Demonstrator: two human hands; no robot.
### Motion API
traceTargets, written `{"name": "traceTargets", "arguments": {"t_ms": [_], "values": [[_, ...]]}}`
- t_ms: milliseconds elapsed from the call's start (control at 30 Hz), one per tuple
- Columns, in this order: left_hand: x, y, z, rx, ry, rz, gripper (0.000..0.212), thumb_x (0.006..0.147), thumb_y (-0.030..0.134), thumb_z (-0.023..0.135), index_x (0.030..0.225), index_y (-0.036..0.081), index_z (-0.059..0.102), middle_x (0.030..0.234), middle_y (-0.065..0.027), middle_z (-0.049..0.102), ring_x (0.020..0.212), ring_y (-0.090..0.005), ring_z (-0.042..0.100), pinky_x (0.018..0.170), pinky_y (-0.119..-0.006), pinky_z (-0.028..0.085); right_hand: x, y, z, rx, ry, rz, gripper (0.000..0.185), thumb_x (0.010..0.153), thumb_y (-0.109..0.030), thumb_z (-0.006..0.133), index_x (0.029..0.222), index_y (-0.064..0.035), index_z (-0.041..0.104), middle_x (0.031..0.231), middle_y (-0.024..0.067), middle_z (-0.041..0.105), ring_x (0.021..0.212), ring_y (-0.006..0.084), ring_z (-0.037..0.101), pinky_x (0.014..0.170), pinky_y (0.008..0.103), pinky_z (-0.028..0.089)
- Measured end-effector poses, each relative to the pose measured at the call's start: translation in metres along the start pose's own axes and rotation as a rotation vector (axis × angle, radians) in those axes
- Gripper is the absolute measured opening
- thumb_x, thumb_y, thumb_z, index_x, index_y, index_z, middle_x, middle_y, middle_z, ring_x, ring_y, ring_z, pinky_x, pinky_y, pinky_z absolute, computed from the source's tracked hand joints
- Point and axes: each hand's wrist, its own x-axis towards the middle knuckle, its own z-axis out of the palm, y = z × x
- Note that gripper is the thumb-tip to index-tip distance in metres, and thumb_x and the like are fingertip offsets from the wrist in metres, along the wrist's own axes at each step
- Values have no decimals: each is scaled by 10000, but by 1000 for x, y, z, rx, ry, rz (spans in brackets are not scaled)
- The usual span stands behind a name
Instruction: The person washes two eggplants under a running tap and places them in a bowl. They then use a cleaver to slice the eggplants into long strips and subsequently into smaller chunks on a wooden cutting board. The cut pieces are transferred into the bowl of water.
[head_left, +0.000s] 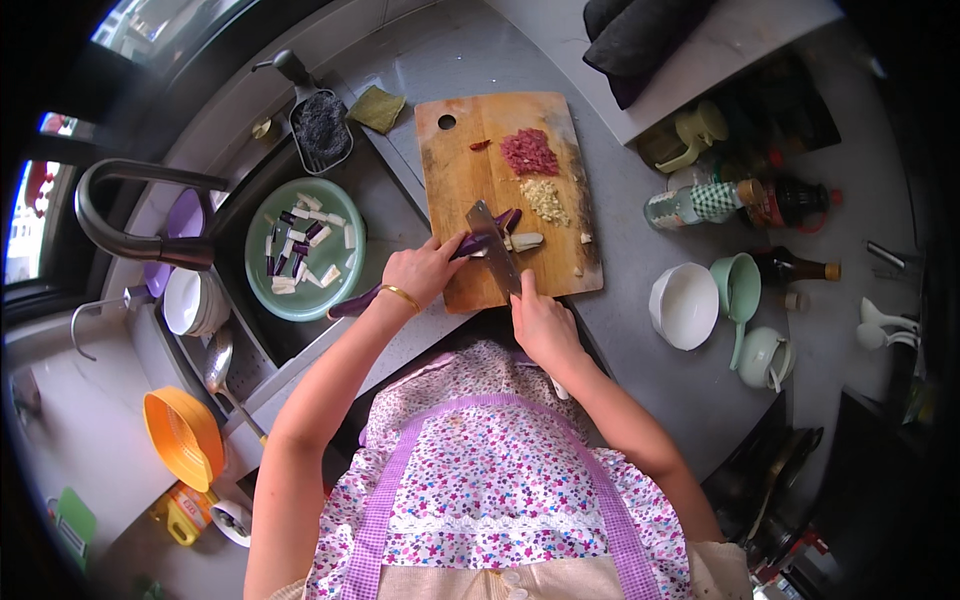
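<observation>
A long purple eggplant (358, 301) lies across the near left part of the wooden cutting board (480, 289), its tail end reaching past the board's edge. My left hand (421, 271) presses on it, fingertips close to the blade. In my right hand (546, 321) is the handle of a kitchen cleaver (495, 251), its blade resting at the eggplant. Right of the blade are cut eggplant pieces (525, 241), some showing white flesh. Farther up the board sit minced garlic (545, 202), chopped red meat (529, 152) and a dried red chili (480, 145).
Left, a green basin (259, 289) of eggplant pieces stands at the sink under a curved faucet (142, 169). A white bowl (683, 306), green ladle (738, 341) and bottles (694, 205) stand on the right. An orange colander (180, 442) and slotted spoon (218, 364) are at lower left.
</observation>
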Motion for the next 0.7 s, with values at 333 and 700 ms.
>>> {"name": "traceTargets", "arguments": {"t_ms": [333,700], "values": [[8,-9,5,-39,22,42,419,916,406,504,1271,185,520,871,-93,627,642,-321,632,542,-430,500,40,-12,9,-72,49,-48,391,939,-181,469,1223,65,362,672,217,631,651,409,636,583,503,504],[-3,3,17,-20,170,-35,420,877,390,567,1238,175,548,842,-93,598,619,-288,629,524,-395,480,21,10,-7,-181,-98,-111,440,943,-191,477,1266,78,347,648,195,626,612,386,634,569,482,508]]}}
